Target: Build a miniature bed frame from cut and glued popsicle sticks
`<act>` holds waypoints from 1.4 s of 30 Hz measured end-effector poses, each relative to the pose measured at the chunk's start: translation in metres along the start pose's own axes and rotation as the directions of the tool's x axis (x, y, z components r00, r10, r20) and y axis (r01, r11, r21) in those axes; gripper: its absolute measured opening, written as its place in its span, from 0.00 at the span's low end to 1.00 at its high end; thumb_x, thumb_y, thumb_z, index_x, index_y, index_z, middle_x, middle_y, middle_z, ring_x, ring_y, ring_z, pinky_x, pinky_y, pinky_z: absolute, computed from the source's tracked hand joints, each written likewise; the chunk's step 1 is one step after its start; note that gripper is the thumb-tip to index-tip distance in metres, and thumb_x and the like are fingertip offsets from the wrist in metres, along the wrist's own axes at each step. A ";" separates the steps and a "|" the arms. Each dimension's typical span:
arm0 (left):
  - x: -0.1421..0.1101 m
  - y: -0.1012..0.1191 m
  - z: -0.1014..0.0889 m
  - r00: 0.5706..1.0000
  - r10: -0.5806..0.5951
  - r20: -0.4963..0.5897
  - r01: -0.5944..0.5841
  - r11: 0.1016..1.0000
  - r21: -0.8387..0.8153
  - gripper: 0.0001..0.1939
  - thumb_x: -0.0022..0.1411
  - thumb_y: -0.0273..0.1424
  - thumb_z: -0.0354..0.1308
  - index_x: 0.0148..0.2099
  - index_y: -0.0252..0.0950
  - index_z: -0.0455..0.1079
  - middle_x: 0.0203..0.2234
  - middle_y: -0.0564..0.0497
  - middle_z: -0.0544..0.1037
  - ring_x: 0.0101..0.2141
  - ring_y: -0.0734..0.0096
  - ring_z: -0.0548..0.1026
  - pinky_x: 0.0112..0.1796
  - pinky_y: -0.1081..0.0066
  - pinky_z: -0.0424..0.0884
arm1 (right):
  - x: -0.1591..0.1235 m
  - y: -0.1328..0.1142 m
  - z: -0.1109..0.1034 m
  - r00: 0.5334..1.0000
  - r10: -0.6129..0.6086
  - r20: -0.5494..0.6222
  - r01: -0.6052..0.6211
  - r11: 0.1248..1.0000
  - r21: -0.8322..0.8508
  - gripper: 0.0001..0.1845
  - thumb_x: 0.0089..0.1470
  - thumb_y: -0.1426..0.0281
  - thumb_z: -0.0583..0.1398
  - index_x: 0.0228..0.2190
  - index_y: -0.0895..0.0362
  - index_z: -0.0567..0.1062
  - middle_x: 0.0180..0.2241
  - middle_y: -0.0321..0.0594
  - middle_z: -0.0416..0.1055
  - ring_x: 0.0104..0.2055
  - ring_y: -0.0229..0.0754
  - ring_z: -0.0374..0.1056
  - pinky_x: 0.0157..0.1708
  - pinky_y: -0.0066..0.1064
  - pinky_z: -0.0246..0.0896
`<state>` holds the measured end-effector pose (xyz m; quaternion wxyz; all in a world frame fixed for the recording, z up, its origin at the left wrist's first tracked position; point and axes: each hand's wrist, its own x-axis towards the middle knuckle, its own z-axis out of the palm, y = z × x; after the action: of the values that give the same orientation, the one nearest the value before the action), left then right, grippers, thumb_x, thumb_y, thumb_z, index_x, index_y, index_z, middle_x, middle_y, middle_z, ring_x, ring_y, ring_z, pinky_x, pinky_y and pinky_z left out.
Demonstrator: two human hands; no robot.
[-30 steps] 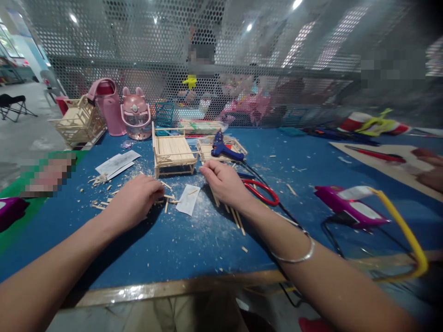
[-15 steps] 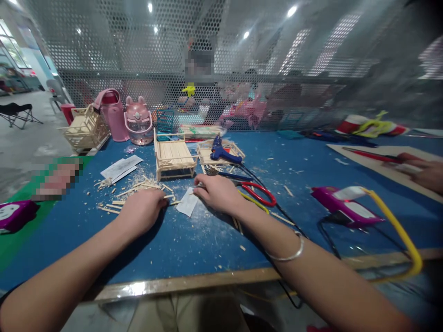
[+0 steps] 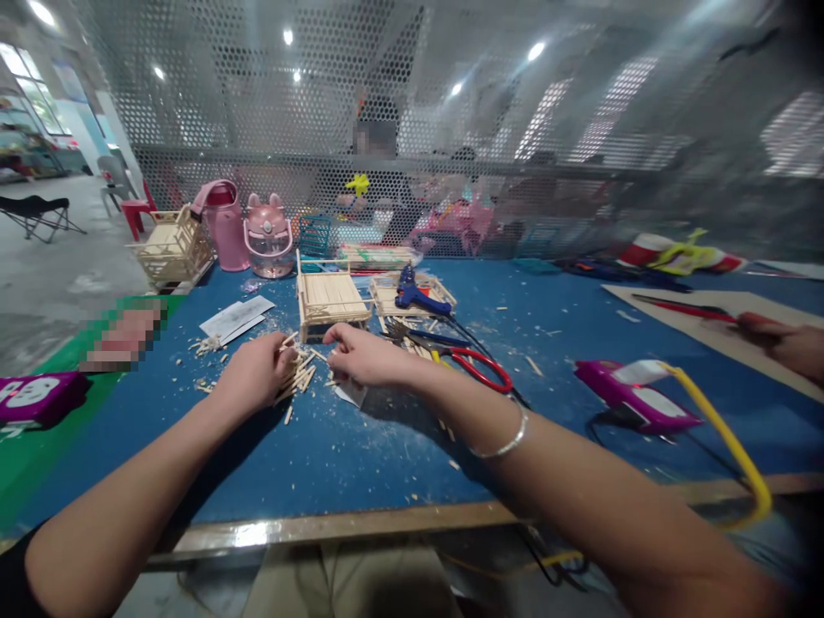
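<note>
My left hand [image 3: 254,373] is curled at the left edge of a pile of short wooden sticks [image 3: 301,378], its fingers closed on a stick [image 3: 289,340] that pokes up past them. To the right of the pile is my right hand [image 3: 364,356], fingers bent and apart, with nothing visible between them. Under it lies a small white paper [image 3: 351,394], partly covered by the hand. Just behind the hands stands a small bed-like frame made of wooden sticks [image 3: 331,296].
A blue glue gun [image 3: 412,292] rests on another stick frame [image 3: 379,300]. Red-handled pliers [image 3: 482,369] lie right of my hand. Pink bottles [image 3: 228,232] stand at the back left. At right are a purple device [image 3: 634,395] and another person's hand [image 3: 789,348].
My right hand has moved left, off the small paper toward the sticks. Loose sticks now form a tighter pile between my hands. The view has shifted slightly.
</note>
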<state>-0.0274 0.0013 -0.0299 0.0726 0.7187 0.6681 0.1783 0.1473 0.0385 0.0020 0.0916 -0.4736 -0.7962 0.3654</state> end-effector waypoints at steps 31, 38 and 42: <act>-0.014 0.019 -0.005 0.955 0.255 0.154 -0.249 0.967 -0.060 0.11 0.60 0.36 0.49 0.32 0.38 0.70 0.26 0.49 0.76 0.27 0.68 0.70 0.27 0.72 0.59 | -0.025 0.034 -0.015 0.942 -0.335 0.025 0.144 0.470 0.871 0.24 0.32 0.74 0.64 0.30 0.54 0.57 0.20 0.25 0.66 0.20 0.28 0.57 0.20 0.26 0.50; -0.013 0.021 -0.003 0.977 0.192 0.090 -0.191 0.981 -0.027 0.11 0.60 0.37 0.50 0.32 0.37 0.68 0.21 0.51 0.73 0.22 0.68 0.67 0.23 0.72 0.54 | -0.024 0.034 -0.011 0.932 -0.360 0.040 0.146 0.474 0.868 0.25 0.34 0.73 0.66 0.32 0.53 0.56 0.22 0.26 0.67 0.21 0.29 0.60 0.22 0.26 0.54; -0.011 0.018 0.002 0.984 0.166 0.061 -0.167 0.986 0.010 0.11 0.61 0.36 0.48 0.34 0.37 0.69 0.23 0.49 0.74 0.23 0.67 0.69 0.24 0.71 0.56 | -0.022 0.033 -0.010 0.941 -0.339 0.007 0.159 0.460 0.874 0.27 0.33 0.72 0.67 0.31 0.53 0.56 0.22 0.26 0.68 0.21 0.29 0.61 0.22 0.26 0.56</act>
<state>-0.0100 -0.0107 -0.0268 0.0723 0.7776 0.6045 0.1571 0.1871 0.0345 -0.0087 0.2957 -0.2068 -0.5719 0.7367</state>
